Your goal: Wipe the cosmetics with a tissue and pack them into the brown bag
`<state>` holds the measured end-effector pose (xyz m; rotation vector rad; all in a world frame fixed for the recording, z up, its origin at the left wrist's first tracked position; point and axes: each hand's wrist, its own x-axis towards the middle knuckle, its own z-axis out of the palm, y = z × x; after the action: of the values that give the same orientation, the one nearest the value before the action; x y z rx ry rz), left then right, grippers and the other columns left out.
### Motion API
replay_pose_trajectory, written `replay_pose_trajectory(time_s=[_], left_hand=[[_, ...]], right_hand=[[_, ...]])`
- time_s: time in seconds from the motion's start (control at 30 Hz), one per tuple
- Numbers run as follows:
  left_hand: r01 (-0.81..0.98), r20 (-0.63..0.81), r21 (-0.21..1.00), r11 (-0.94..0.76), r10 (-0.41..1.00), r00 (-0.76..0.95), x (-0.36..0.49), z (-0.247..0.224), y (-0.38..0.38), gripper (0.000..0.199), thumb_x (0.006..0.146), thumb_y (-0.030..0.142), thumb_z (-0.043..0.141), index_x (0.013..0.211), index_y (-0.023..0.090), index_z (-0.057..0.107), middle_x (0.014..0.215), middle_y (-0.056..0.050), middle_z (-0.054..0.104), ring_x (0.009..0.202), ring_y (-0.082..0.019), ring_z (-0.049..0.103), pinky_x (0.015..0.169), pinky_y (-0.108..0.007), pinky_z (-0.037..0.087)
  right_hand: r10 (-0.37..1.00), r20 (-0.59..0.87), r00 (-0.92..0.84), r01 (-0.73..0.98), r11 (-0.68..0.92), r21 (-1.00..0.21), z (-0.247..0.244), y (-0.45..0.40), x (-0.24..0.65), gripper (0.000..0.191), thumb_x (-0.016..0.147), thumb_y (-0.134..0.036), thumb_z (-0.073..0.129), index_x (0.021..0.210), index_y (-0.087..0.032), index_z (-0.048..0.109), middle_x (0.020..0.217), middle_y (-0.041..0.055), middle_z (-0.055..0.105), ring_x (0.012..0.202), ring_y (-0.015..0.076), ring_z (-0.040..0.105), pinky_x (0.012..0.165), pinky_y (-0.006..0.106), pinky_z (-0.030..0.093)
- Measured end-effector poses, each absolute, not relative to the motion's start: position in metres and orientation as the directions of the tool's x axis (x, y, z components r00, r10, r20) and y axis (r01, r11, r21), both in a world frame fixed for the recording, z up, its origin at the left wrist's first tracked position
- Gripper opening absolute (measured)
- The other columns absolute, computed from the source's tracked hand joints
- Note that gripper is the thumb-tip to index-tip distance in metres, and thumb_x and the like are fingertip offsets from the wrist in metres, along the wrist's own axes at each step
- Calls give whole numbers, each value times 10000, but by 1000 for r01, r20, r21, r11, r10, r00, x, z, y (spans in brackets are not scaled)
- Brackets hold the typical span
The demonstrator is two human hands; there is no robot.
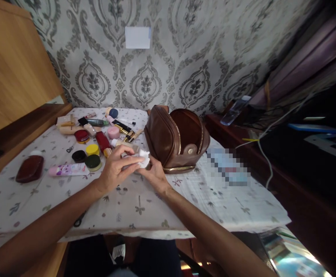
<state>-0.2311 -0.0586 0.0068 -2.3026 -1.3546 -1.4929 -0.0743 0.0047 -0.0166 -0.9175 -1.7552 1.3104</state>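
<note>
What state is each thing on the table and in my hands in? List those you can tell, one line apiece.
White tissue, crumpled, held
Left hand, fingers pinching it
Right hand, against it, grip partly hidden
Bag, upright, unzipped, mouth open
Amber bottle, lying, capped
Pink tube, lying flat
Yellow jar, lid on
Green jar, lid on
Pink jar, lid on

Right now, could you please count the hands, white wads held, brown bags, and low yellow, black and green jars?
Left hand and right hand: 2
White wad: 1
Brown bag: 1
Yellow jar, black jar, green jar: 3
Total: 7
</note>
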Motion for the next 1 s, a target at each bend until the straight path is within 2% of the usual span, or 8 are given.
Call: replay_pose_trajectory(time_s=[0.17,0.23,0.33,0.43,0.53,0.67,0.83,1.0], left_hand=[[838,671,273,-473,717,187,-224,8,-63,217,954,336,571,1078,245,723,1130,-94,572,1074,-245,551,887,-376,469],[847,624,338,-409,772,124,-223,10,-63,245,974,349,516,1060,206,696,1087,-95,582,1040,-238,567,876,-362,464],[814,553,478,-331,833,14,-228,14,-60,292,995,334,426,850,179,626,871,-42,583,850,-185,574,792,-302,446],[723,462,643,-253,881,-102,-236,14,-52,349,983,353,400,687,194,496,676,12,516,675,-148,515,679,-267,407],[603,365,780,-170,905,-217,-241,11,-47,367,970,396,374,666,207,453,605,33,476,606,-137,473,597,-253,379],[619,403,765,-178,882,-244,-237,10,-48,356,956,402,364,663,217,448,589,32,480,593,-141,470,592,-256,378],[669,454,706,-231,873,-177,-231,16,-58,341,940,392,402,663,212,486,582,26,506,575,-139,469,579,-253,375],[531,426,807,-260,878,-218,-236,13,-62,347,920,422,445,660,204,519,609,14,527,594,-146,483,569,-247,401]], right_hand=[[766,317,-560,188,489,-852,-22,0,-78,322,683,-353,749,939,-187,645,901,31,645,822,208,597,773,335,507],[746,351,-565,229,551,-802,-21,-2,-78,351,662,-336,765,954,-190,636,926,38,611,843,220,593,811,369,514],[706,370,-604,225,596,-771,-21,-3,-77,419,641,-334,799,991,-176,629,967,53,581,887,233,587,842,388,516],[703,359,-614,165,559,-813,-24,-1,-77,542,611,-366,854,1066,-178,627,1025,64,595,952,240,591,880,382,509],[753,317,-577,74,434,-898,-27,0,-78,629,618,-395,864,1153,-192,599,1106,72,623,1022,239,602,941,384,493],[823,284,-493,-6,323,-946,-27,0,-78,660,632,-417,849,1179,-188,558,1120,77,650,1056,237,612,958,379,494],[802,346,-487,-4,394,-919,-18,-7,-72,618,647,-385,825,1175,-205,559,1112,71,654,1054,249,620,956,394,495],[794,343,-502,-82,351,-933,5,-19,-60,568,613,-379,849,1100,-235,596,1004,34,686,951,240,650,876,375,534]])
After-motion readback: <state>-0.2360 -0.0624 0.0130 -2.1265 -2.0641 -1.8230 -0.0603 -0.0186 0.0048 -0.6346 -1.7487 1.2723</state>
